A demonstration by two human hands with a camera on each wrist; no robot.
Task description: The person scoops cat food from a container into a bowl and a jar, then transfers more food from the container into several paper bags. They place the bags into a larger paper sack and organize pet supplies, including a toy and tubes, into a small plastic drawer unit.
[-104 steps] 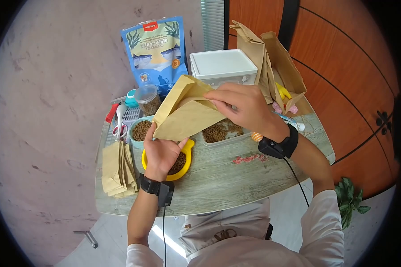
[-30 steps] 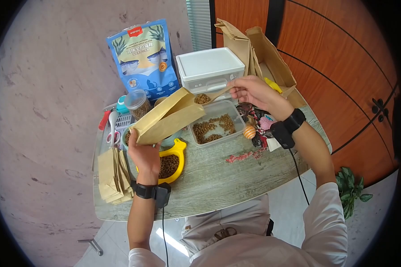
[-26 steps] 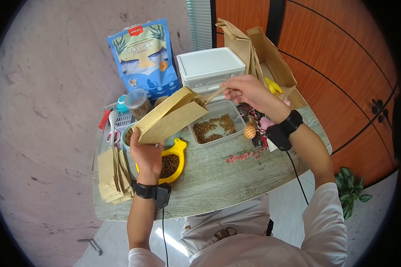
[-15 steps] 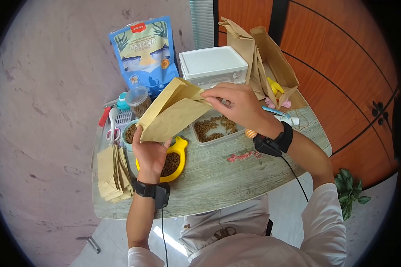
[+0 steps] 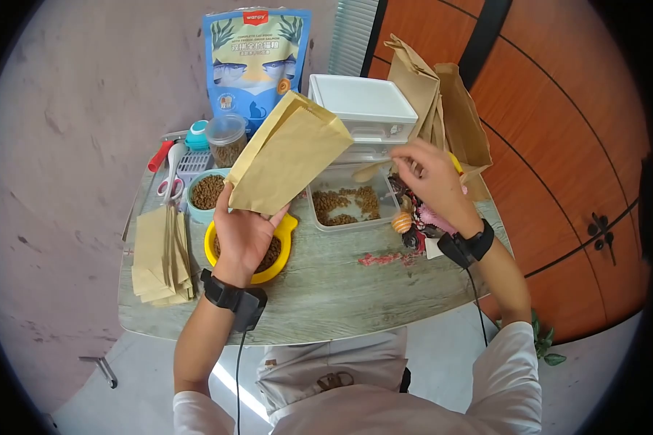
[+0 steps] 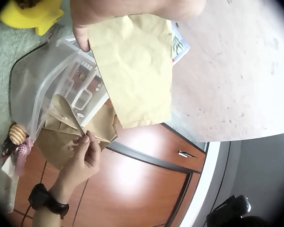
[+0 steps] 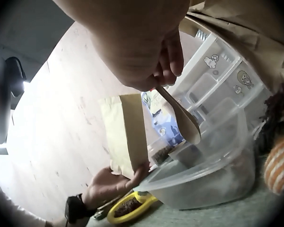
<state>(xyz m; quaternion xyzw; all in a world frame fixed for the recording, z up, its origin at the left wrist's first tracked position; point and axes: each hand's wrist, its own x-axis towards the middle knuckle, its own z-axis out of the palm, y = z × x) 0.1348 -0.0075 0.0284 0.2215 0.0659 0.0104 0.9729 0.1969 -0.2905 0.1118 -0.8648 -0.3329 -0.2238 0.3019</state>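
"What's on the far left?"

"A stack (image 5: 156,254) of folded bags lying on the table (image 5: 341,304). Then a green bowl (image 5: 197,213) with kibble in it, and right of that the yellow bowl (image 5: 286,235), kibble in that one too."

"And the left hand (image 5: 245,235)?"

"Over the yellow bowl, palm up, clamped on the base of the bag (image 5: 294,156). The thumb lies along its left edge; the other fingers go behind the paper, so I can't see much of them."

"Which way does the bag point?"

"Tilted. Its long axis runs from the base in that palm up to the right, with the top end nearest the white box (image 5: 363,98). It's in the air, left of the tub (image 5: 355,226), its broad face toward the person."

"What's in the tub?"

"Kibble, spread mostly round the sides, with a bare patch in the middle."

"Anything above it?"

"The spoon (image 5: 368,172). It points left, bowl end out over the tub and lower than the handle, well apart from the bag. I can't tell whether it carries anything."

"So the right hand (image 5: 435,177) has it?"

"By the handle end, yes, thumb and fingertips pinched together on it. No gap there that I can see."

"And past that?"

"A striped ball (image 5: 402,222) just beside the tub's right end, right below the hand."
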